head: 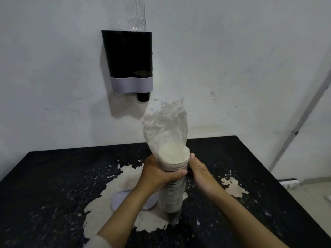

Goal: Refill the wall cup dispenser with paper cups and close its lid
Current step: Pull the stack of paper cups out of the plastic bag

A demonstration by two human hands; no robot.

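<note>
Above table, upright cup stack between hands: left hand fingers wrapping it, right hand gripping sleeve.

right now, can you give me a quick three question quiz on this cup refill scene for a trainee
1. True or false: the stack of cups stands upright on the table.
2. What holds the stack near its top? A) left hand only B) right hand only C) both hands
3. Fill in: the open end of the plastic sleeve points ____.

Key
1. True
2. C
3. Up, toward the dispenser on the wall
</note>
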